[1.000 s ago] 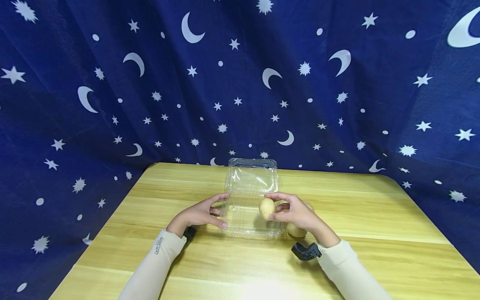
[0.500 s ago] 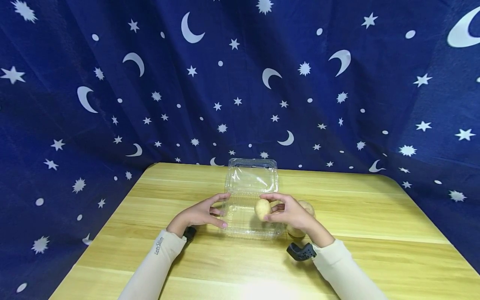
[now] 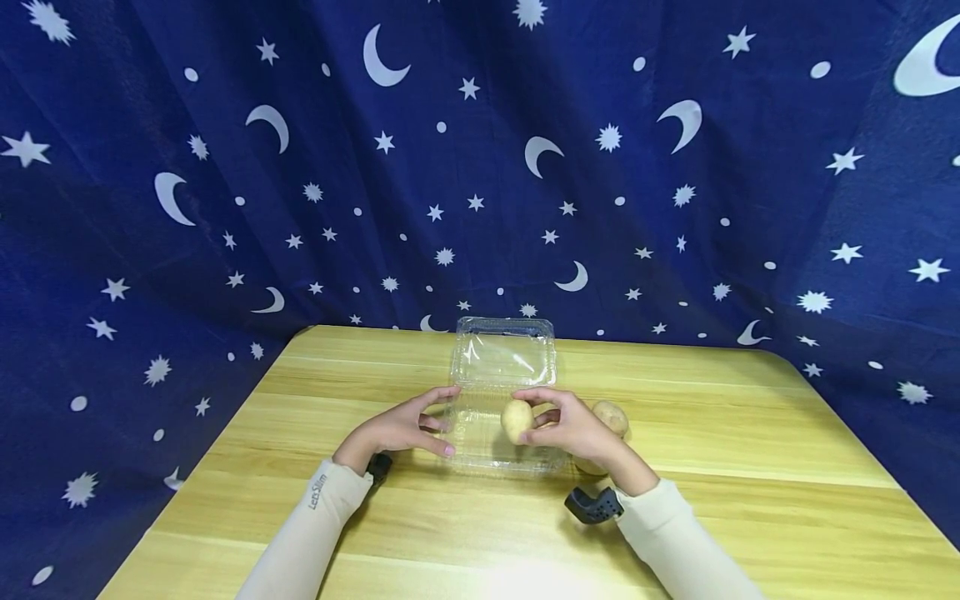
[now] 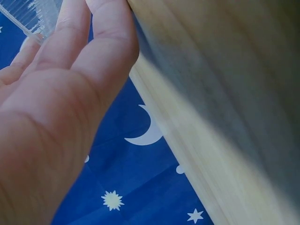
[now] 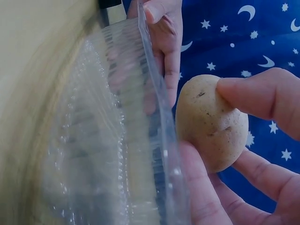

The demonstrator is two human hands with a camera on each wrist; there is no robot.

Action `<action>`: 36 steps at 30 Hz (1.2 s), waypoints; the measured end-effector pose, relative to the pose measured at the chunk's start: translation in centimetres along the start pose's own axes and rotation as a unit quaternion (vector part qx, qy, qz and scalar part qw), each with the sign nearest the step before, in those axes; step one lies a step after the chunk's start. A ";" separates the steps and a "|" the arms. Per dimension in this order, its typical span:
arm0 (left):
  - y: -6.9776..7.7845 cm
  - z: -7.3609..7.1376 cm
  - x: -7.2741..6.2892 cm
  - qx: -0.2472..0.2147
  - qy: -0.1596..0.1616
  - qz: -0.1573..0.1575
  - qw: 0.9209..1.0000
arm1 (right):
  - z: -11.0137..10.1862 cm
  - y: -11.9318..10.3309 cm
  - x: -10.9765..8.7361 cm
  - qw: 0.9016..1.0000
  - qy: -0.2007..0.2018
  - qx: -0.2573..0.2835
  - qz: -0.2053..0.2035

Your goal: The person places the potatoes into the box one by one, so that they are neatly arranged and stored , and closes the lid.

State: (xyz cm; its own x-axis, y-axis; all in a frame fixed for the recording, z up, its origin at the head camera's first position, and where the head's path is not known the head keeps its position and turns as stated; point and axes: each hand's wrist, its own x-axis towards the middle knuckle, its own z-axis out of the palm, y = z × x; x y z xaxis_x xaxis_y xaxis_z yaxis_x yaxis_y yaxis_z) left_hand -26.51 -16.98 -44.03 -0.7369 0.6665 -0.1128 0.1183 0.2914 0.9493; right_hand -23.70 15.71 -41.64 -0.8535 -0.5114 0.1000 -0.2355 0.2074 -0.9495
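Between right thumb and fingers, my right hand (image 3: 573, 427) grips a pale, egg-shaped potato (image 5: 211, 123) by its sides. The potato is over the base of a clear plastic clamshell container (image 3: 480, 450), whose lid (image 3: 504, 354) lies folded open toward the back. At the container's left side rests my left hand (image 3: 401, 425), fingers and thumb spread along the wall. The right wrist view shows the left fingers (image 5: 171, 70) fairly straight beside the clear rim. Two more potatoes sit just right of the container, a back one (image 3: 611, 417) and a front one (image 3: 589, 467) partly hidden by my right hand.
The wooden table (image 3: 712, 417) extends around the container on all sides. A dark blue curtain (image 3: 480, 167) with moons and stars hangs behind and beside it. Each wrist wears a black strap, such as the right mount (image 3: 594, 506).
My right hand has shifted slightly left with the potato, further over the container's base. More of the back potato shows now. The left hand and container stay still.
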 end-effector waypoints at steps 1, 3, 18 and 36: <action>0.0 0.0 0.0 0.000 0.000 0.000 1.000 | 0.1 0.0 0.0 1.000 0.001 -0.001 0.003; 0.0 0.0 0.0 -0.001 0.001 -0.001 1.000 | 0.3 0.0 0.1 1.000 0.002 0.000 0.007; 0.1 0.1 0.0 0.000 0.006 -0.002 1.000 | 1.5 -0.4 0.9 1.000 0.006 -0.003 0.021; 0.1 0.1 0.1 -0.001 0.004 -0.005 1.000 | 2.8 -0.5 1.9 1.000 0.000 -0.016 0.014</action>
State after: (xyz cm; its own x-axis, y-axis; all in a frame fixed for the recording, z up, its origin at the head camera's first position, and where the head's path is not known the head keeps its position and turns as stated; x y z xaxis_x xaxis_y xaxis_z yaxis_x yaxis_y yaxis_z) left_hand -26.46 -16.81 -43.95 -0.7433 0.6581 -0.1199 0.1096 0.2967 0.9487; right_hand -23.91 12.29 -41.86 -0.8601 -0.5048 0.0732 -0.2260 0.2485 -0.9419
